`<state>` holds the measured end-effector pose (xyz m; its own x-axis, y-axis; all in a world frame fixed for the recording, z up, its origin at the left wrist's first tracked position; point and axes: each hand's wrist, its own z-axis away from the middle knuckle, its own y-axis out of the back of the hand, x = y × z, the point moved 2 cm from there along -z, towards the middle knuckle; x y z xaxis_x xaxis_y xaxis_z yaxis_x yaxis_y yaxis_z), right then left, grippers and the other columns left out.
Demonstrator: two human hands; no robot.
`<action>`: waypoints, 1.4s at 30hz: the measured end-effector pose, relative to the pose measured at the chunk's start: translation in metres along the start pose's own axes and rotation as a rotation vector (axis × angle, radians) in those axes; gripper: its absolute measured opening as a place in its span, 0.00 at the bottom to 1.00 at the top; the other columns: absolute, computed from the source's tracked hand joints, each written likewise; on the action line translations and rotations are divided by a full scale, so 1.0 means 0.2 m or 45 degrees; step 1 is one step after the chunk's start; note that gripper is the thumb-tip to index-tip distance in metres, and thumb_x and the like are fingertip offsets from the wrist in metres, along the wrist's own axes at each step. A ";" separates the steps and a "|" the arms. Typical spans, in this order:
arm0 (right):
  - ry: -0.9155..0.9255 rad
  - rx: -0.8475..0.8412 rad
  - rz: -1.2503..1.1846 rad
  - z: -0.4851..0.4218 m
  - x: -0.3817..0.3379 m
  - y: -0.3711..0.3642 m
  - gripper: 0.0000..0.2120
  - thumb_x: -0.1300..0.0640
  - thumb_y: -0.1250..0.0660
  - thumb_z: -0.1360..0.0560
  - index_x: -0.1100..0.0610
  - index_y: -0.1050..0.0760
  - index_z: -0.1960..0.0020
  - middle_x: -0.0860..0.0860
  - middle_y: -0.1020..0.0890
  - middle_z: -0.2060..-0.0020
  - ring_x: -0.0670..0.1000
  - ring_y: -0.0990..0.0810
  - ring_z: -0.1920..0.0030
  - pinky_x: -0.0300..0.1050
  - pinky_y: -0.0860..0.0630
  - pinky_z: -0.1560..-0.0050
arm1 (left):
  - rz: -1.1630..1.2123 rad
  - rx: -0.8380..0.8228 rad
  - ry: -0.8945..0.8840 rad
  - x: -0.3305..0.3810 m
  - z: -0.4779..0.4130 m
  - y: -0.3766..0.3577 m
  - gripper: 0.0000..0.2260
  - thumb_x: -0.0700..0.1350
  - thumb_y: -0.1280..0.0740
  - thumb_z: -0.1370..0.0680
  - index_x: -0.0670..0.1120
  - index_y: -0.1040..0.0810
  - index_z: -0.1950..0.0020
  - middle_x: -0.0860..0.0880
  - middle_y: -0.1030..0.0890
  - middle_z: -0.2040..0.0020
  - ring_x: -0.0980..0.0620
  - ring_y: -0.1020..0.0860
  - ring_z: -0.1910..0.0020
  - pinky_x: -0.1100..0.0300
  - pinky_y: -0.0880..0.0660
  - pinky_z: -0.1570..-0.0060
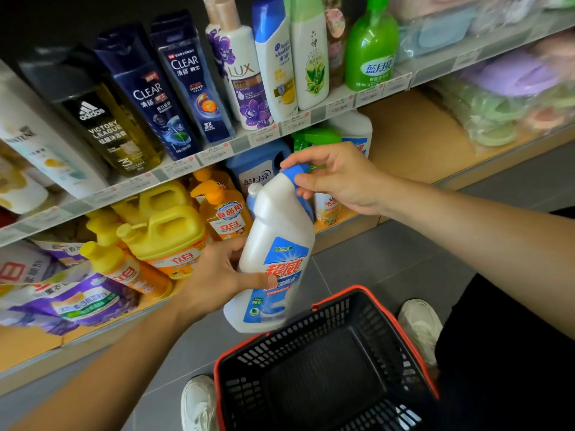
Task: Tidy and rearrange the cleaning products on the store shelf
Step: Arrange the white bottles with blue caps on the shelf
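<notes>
Black plastic mesh basket with red rim just below the white plastic angled-neck cleaner bottle. Bottle tilted, off the shelf. My left hand wraps its body; right hand pinches its blue cap.

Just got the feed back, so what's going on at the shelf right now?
A person holds a white toilet cleaner bottle in both hands in front of the lower shelf. The left hand grips its body near the label, and the right hand pinches the blue cap at its angled neck. The bottle is off the shelf, above a shopping basket on the floor that looks empty. Yellow detergent jugs stand on the lower shelf to the left.
</notes>
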<state>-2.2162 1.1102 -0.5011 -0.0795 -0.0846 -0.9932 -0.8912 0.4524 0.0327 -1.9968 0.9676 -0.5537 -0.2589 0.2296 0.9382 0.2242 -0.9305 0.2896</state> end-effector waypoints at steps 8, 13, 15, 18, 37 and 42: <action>0.032 0.081 -0.073 0.00 -0.02 0.02 0.23 0.75 0.31 0.27 0.59 0.23 0.36 0.58 0.16 0.43 0.53 0.16 0.44 0.45 0.21 0.41 | 0.167 -0.063 0.050 0.06 0.00 -0.02 0.22 0.49 0.18 0.33 0.50 0.16 0.41 0.46 0.14 0.44 0.43 0.14 0.48 0.49 0.16 0.55; -0.081 0.279 -0.078 0.01 0.01 0.02 0.20 0.63 0.30 0.23 0.57 0.25 0.32 0.57 0.13 0.59 0.53 0.15 0.61 0.43 0.19 0.59 | 0.219 -0.014 0.044 0.09 0.00 -0.02 0.21 0.50 0.18 0.34 0.51 0.16 0.42 0.46 0.14 0.44 0.42 0.14 0.48 0.47 0.16 0.54; -0.171 0.235 -0.027 0.03 0.03 0.01 0.16 0.57 0.29 0.24 0.54 0.22 0.36 0.53 0.13 0.55 0.53 0.14 0.56 0.43 0.18 0.57 | 0.247 0.017 0.024 0.10 0.00 -0.01 0.22 0.48 0.18 0.34 0.51 0.16 0.41 0.45 0.14 0.44 0.42 0.14 0.48 0.48 0.16 0.55; -0.356 -0.003 -0.088 0.10 0.09 -0.05 0.17 0.47 0.28 0.30 0.50 0.19 0.44 0.48 0.14 0.49 0.49 0.15 0.48 0.45 0.18 0.53 | 0.324 0.059 -0.010 0.12 0.01 -0.01 0.23 0.46 0.18 0.34 0.49 0.17 0.40 0.44 0.14 0.43 0.41 0.15 0.47 0.49 0.16 0.55; -0.125 -0.062 0.430 0.20 0.17 -0.12 0.24 0.54 0.16 0.38 0.51 0.21 0.46 0.47 0.14 0.53 0.47 0.15 0.53 0.50 0.17 0.55 | -0.299 0.979 -0.441 0.20 0.12 0.08 0.20 0.47 0.18 0.33 0.44 0.29 0.58 0.54 0.24 0.67 0.56 0.26 0.70 0.64 0.27 0.70; -0.009 -0.136 0.993 0.20 0.13 -0.14 0.24 0.44 0.19 0.40 0.48 0.18 0.47 0.46 0.19 0.57 0.48 0.21 0.54 0.56 0.23 0.56 | -1.039 0.586 -0.764 0.25 0.11 0.05 0.27 0.57 0.19 0.33 0.43 0.21 0.41 0.48 0.19 0.46 0.48 0.23 0.50 0.57 0.27 0.52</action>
<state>-2.1764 1.1312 -0.5329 -0.6970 0.2279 -0.6799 -0.6175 0.2912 0.7307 -1.9875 0.9754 -0.5003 -0.0189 0.9410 0.3378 0.5534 -0.2716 0.7874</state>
